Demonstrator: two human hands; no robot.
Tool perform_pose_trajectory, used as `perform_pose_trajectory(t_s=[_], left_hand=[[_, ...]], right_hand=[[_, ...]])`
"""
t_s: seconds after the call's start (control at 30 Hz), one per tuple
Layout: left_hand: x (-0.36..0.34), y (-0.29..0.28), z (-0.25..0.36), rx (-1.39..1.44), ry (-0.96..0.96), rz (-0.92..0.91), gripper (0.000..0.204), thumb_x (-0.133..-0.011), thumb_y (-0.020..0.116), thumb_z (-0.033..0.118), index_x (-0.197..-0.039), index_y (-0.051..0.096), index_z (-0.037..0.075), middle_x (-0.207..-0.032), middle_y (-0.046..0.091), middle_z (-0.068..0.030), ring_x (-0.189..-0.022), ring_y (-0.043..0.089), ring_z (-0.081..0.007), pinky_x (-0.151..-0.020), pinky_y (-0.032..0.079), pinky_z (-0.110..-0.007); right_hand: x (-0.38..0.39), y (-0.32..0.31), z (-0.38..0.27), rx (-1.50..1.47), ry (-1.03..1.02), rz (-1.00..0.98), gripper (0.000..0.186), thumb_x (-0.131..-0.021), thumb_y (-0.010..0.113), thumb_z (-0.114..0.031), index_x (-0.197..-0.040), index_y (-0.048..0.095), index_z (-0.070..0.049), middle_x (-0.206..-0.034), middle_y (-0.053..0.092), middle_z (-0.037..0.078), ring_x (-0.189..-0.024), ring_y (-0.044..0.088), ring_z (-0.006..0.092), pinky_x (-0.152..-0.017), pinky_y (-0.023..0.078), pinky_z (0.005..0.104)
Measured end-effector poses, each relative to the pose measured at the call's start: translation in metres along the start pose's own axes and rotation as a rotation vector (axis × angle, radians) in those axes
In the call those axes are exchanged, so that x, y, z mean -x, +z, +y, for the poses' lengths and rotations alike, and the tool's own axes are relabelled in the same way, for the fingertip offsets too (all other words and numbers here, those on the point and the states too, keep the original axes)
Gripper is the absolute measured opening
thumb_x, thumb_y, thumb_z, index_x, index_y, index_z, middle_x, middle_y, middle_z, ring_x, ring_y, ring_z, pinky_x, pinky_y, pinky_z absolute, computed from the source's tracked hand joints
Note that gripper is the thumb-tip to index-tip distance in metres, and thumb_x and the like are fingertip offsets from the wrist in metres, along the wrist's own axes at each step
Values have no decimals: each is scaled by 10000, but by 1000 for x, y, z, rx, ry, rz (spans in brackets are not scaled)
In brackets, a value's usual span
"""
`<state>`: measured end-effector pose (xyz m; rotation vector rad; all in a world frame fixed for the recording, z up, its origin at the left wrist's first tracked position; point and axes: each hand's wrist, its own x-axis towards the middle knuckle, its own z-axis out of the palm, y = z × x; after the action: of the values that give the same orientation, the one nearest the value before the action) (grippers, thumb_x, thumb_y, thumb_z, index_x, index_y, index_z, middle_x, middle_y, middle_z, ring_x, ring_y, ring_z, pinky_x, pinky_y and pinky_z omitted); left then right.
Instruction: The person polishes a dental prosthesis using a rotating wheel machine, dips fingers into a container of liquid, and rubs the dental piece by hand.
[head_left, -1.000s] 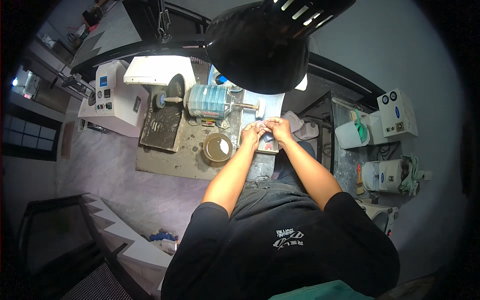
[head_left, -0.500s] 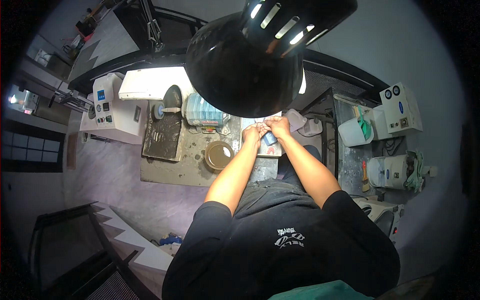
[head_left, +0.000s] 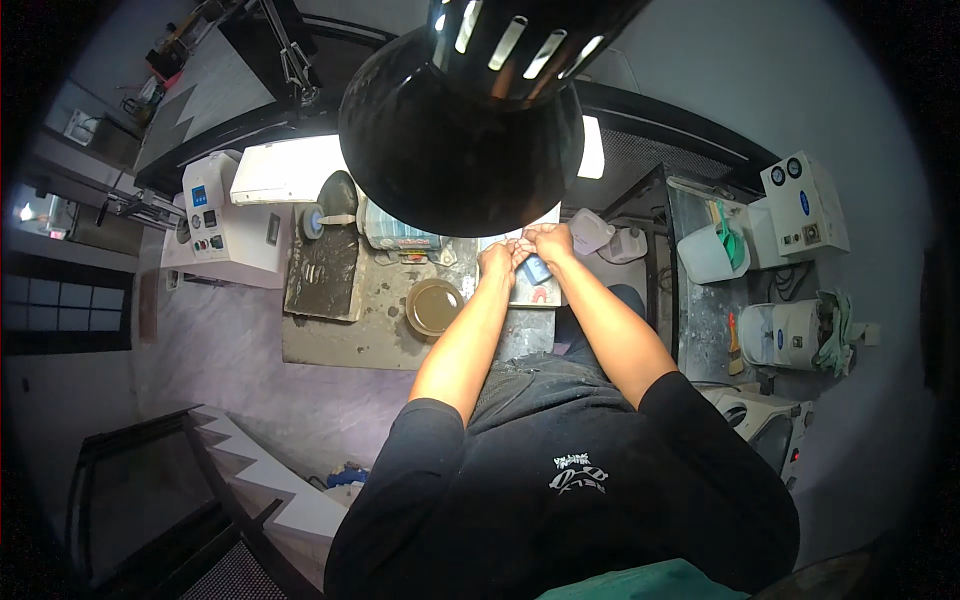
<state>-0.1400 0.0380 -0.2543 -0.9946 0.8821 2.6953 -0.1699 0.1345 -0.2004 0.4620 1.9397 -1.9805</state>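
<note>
Under the lamp, my left hand (head_left: 497,260) and my right hand (head_left: 549,242) meet over a pale tray (head_left: 522,299) at the bench's right end. The fingers of both hands are bent and closed around something small that I cannot make out. Just below my right hand lies a small blue block (head_left: 538,270). Nearer to me on the tray is a pink, arch-shaped piece (head_left: 540,296), like a denture base.
A black lamp shade (head_left: 455,140) hangs over the bench's far side. Left of my hands are a bowl of brownish water (head_left: 435,307), a blue-cased polishing motor (head_left: 395,228) and a dark, dirty pan (head_left: 325,270). A side bench holds a white bin (head_left: 710,255).
The lamp shade and bench appear shifted slightly left as the view turns a little. My hands stay together over the tray, with only small finger movement.
</note>
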Motion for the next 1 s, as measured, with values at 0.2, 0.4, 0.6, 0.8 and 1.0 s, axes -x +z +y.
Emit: perform_pose_trajectory(t_s=[0.2, 0.4, 0.6, 0.8, 1.0], left_hand=[[9, 0, -6, -91, 144, 45, 150, -859, 371, -63, -887, 507, -121, -815, 599, -194, -674, 627, -275, -636, 562, -351], [1, -2, -4, -70, 118, 52, 148, -849, 375, -76, -887, 509, -126, -791, 594, -192, -641, 619, -278, -616, 559, -350], [5, 4, 0, 16, 90, 55, 149, -841, 370, -76, -887, 501, -130, -794, 585, -199, -618, 611, -280, -597, 561, -353], [6, 1, 7, 18, 112, 49, 134, -841, 386, -71, -891, 499, -124, -800, 587, -200, -630, 618, -287, -594, 564, -355], [23, 4, 4, -21, 107, 1, 138, -863, 388, -63, -914, 508, -111, -815, 595, -192, -670, 622, -276, -633, 560, -356]], right_hand=[[6, -11, 11, -45, -15, -59, 88, -798, 584, 41, -852, 591, 111, -763, 632, 155, -641, 638, 195, -560, 533, 242], [5, -6, 12, -112, -44, -58, 101, -791, 590, 51, -862, 587, 122, -801, 632, 169, -669, 644, 206, -588, 545, 249], [-8, -1, 8, -34, -2, -33, 67, -783, 577, 74, -830, 595, 119, -731, 629, 160, -603, 635, 205, -540, 544, 278], [-4, 1, 6, -93, 18, -77, 61, -782, 574, 77, -825, 591, 116, -730, 629, 161, -599, 634, 204, -524, 538, 277], [5, -10, 18, 48, -169, -74, 100, -797, 569, 48, -877, 611, 91, -790, 646, 135, -677, 634, 155, -621, 521, 233]])
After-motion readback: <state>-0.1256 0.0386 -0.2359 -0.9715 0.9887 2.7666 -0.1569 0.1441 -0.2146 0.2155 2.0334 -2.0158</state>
